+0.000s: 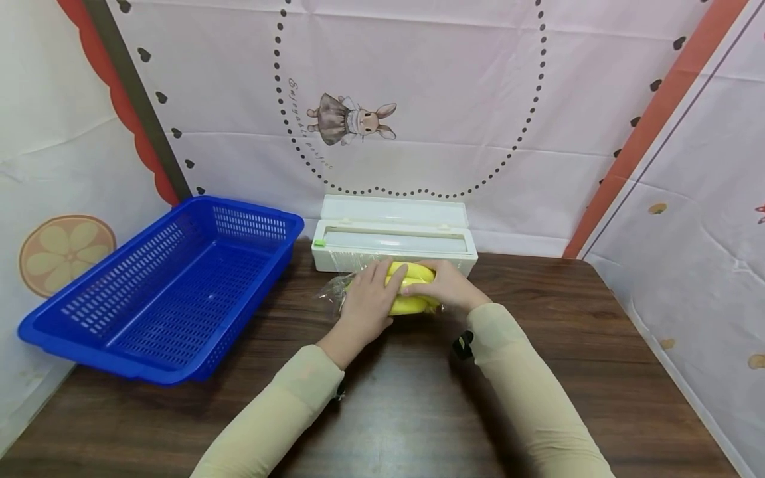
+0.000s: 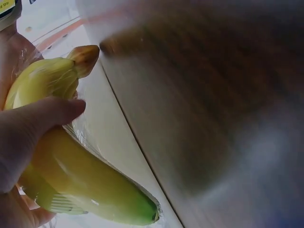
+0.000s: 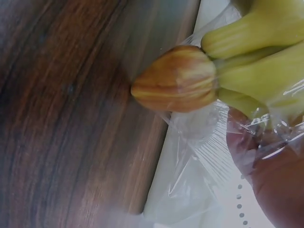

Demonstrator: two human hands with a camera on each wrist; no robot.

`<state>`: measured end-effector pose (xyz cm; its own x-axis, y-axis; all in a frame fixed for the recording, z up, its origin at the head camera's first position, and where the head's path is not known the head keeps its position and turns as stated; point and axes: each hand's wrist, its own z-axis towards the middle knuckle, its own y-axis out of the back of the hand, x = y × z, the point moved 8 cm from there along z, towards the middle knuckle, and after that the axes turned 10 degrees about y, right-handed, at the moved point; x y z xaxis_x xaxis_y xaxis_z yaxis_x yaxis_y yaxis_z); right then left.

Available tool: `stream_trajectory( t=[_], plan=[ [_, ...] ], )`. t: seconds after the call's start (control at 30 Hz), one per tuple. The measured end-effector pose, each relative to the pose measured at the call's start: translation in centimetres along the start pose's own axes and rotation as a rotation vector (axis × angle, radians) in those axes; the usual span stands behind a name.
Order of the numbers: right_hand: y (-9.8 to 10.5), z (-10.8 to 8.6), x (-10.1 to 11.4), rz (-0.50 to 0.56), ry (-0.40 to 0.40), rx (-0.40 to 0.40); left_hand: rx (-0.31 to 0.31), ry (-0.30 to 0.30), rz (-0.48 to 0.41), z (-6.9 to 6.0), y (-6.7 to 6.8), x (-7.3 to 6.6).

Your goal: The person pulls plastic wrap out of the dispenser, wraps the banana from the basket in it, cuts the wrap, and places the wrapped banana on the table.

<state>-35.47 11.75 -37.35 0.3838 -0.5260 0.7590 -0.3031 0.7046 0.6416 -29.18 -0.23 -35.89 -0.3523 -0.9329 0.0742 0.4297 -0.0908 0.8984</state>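
Observation:
A bunch of yellow bananas (image 1: 410, 305) is held between both hands in front of the film dispenser. My left hand (image 1: 364, 300) grips its left part, and the left wrist view shows the thumb (image 2: 52, 114) bent over the fruit. My right hand (image 1: 451, 285) holds the right end, thumb on the upper side. Clear cling film (image 1: 332, 292) lies over the bananas and sticks out past the left hand. In the right wrist view, film also covers the brown stem end (image 3: 178, 80). The undersides of the bananas are hidden in the head view.
Behind the hands stands a white cling film dispenser (image 1: 321, 259) with its lid (image 1: 394, 209) raised. At the left is a blue perforated plastic basket (image 1: 236, 325). The brown wooden table (image 1: 406, 411) meets a printed cloth (image 1: 454, 79) at the back and sides.

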Motion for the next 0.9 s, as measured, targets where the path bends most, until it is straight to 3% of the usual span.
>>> stream_trajectory(
  t=[0.13, 0.33, 0.5, 0.67, 0.77, 0.9],
  plan=[
    [0.2, 0.2, -0.5, 0.014, -0.030, 0.000, -0.034, 0.001, -0.004, 0.5, 0.2, -0.2],
    [0.4, 0.0, -1.3, 0.101, -0.063, -0.017, -0.038, -0.014, -0.010, 1.3, 0.4, -0.5],
    [0.7, -0.5, -1.5, 0.126, -0.057, -0.069, -0.004, -0.003, -0.018, 1.9, 0.3, -0.5],
    [0.7, -1.2, -1.6, 0.141, -0.084, -0.085, 0.071, 0.014, -0.008, 2.3, 0.1, -0.3],
    [0.7, -1.5, -1.2, 0.061, -0.050, -0.090, 0.109, 0.024, -0.002, 2.5, -0.1, 0.0],
    [1.0, -1.8, -0.1, -0.176, 0.047, -0.119, 0.134, 0.032, 0.022, 2.7, -0.2, 0.4]
  ],
)
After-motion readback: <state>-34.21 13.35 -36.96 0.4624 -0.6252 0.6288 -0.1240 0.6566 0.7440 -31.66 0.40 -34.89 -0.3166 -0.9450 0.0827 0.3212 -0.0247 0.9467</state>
